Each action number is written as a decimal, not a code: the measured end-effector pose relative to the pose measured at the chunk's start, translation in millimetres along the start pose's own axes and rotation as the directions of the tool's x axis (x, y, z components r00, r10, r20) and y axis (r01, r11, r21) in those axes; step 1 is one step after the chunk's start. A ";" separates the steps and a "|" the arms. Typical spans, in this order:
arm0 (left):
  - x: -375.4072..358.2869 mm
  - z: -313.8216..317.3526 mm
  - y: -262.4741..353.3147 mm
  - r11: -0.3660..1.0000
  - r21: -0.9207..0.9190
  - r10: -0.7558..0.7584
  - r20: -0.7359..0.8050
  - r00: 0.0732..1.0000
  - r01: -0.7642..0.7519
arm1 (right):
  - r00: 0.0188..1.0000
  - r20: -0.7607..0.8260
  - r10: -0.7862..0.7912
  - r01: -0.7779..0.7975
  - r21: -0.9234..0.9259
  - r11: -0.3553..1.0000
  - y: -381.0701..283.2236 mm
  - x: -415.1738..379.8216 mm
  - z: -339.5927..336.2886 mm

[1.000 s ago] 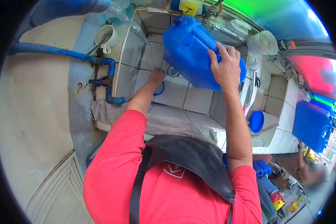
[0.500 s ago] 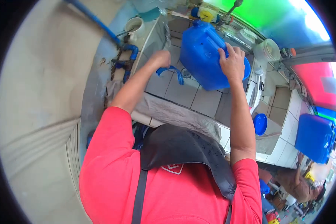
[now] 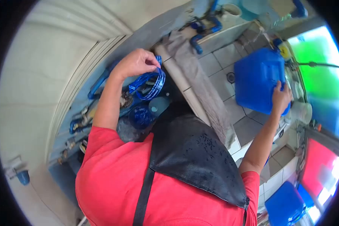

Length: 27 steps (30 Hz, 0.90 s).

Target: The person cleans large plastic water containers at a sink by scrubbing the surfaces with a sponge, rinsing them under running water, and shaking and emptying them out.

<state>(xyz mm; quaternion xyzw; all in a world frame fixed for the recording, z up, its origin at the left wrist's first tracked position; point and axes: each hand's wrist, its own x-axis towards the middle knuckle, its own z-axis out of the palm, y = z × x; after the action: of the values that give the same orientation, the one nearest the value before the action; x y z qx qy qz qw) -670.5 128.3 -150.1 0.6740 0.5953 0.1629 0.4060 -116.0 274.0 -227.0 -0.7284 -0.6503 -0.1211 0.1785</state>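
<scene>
My left hand [image 3: 137, 64] is closed in a pinch on a blue plastic strip [image 3: 157, 86] with white print. The strip hangs in a loose loop over the space beside the sink's front edge. Inside the tiled sink [image 3: 219, 84] a large blue jerrycan [image 3: 252, 79] stands tilted. My right hand [image 3: 281, 98] grips it near its handle and upper edge, with the fingertips partly hidden. A round drain [image 3: 231, 77] shows in the sink floor beside the jerrycan.
A grey cloth [image 3: 203, 83] drapes along the sink's front ledge. Blue pipes [image 3: 216, 24] and a white mug [image 3: 231, 11] are beyond. Below my left hand sits a round blue container [image 3: 141, 116]. Another blue jerrycan [image 3: 284, 203] is at lower right, and a translucent tub [image 3: 302, 112] stands at right.
My left hand has carried the blue strip out of the sink to beyond its front ledge. My view has turned left; my right hand stays on the jerrycan.
</scene>
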 end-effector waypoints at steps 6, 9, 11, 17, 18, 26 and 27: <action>-94.3 98.3 -122.7 0.827 0.425 -0.376 -0.069 0.924 0.369 | 0.998 0.069 0.008 -0.002 -0.088 0.996 10.4 6.9 4.5; -142.9 153.1 -174.6 0.687 0.489 -0.600 -0.036 0.799 0.538 | 0.997 0.079 -0.021 0.027 -0.072 0.997 20.0 9.8 10.1; -178.3 196.6 -225.3 0.591 0.560 -0.643 -0.108 0.758 0.581 | 0.997 0.071 -0.038 0.042 -0.063 0.997 19.7 8.8 12.7; -242.4 230.7 -256.9 0.323 0.462 -0.867 -0.205 0.454 0.826 | 0.997 0.077 -0.033 0.039 -0.079 0.996 12.9 8.0 5.6; -246.4 232.6 -260.6 0.277 0.428 -0.914 -0.159 0.374 0.860 | 0.996 0.089 -0.002 0.011 -0.106 0.994 10.1 7.4 4.3; -262.9 261.5 -311.4 0.311 0.418 -0.944 0.035 0.327 0.854 | 0.932 0.328 0.150 0.002 -0.421 0.907 -33.5 25.0 -42.3; -262.8 264.5 -313.5 0.285 0.432 -0.950 0.011 0.312 0.855 | 0.921 0.364 0.137 0.005 -0.364 0.931 -30.5 36.3 -38.0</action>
<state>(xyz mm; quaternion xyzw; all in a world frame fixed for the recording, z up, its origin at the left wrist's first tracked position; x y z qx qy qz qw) -757.2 -222.8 -476.4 0.2862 0.8296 -0.2987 0.3751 -139.6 293.7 -174.6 -0.7800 -0.6141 -0.0865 -0.0837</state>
